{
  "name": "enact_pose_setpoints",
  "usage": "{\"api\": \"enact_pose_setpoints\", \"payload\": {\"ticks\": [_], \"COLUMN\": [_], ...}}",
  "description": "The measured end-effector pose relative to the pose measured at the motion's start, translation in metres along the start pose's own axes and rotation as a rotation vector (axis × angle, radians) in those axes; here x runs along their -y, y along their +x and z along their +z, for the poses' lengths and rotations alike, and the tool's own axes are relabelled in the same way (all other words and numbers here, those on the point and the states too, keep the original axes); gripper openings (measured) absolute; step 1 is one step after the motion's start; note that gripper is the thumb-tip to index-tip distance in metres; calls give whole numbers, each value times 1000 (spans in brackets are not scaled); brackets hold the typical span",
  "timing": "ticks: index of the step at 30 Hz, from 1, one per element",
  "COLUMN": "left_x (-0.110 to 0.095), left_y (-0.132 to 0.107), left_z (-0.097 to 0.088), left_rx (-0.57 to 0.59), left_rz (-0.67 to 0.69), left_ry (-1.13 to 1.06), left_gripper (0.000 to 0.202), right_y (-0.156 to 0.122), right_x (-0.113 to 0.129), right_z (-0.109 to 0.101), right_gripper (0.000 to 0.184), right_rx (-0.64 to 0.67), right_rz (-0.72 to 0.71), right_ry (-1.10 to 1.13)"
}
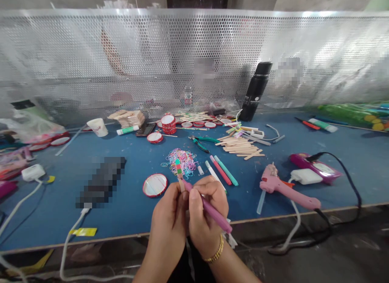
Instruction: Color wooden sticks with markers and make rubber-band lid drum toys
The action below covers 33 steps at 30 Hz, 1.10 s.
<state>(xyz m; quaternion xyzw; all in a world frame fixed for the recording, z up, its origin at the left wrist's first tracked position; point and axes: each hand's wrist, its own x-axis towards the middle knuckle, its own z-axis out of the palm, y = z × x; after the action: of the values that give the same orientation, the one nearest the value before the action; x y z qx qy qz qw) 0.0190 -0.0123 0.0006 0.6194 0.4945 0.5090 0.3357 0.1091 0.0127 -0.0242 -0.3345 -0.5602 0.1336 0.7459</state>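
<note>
Near the table's front edge, my left hand [170,210] pinches a wooden craft stick [179,173] upright, its upper end coloured in green and red bands. My right hand [208,206] grips a purple marker [217,216], and its tip meets the stick just above my fingers. Behind the stick lies a tangled heap of coloured rubber bands [182,159]. A small marker cap [200,170] rests beside the heap. White, red and teal markers [220,169] lie to the right. A round red-rimmed lid [155,185] is left of my hands.
Plain craft sticks [240,145] are piled behind the markers, near teal pliers [202,143]. A pink glue gun [285,187] and its cord lie right. A black bottle [257,92] leans against the perforated metal screen [136,43]. At left lies a phone [103,179] on a white cable.
</note>
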Motion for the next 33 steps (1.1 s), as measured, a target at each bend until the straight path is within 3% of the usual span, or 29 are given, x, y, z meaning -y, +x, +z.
{"api": "enact_pose_setpoints", "payload": {"ticks": [7,16,25,33], "left_x": [0,0,-2,0], "left_y": [1,0,2,-2], "left_z": [-2,0,-1,0], "left_rx": [-8,-5,-16,-3], "left_rz": [-13,37,6,8], "left_ry": [46,39,31,29], "left_gripper": [25,26,28,27], "right_y": [-3,-1,-3,-1], "right_x": [-2,-2,0,-2], "right_z": [0,0,1,1], "right_gripper": [9,8,10,8], "right_rx": [-47,25,-55,13], "right_rz": [67,3,59,-3], "right_ry": [22,74,53,53]}}
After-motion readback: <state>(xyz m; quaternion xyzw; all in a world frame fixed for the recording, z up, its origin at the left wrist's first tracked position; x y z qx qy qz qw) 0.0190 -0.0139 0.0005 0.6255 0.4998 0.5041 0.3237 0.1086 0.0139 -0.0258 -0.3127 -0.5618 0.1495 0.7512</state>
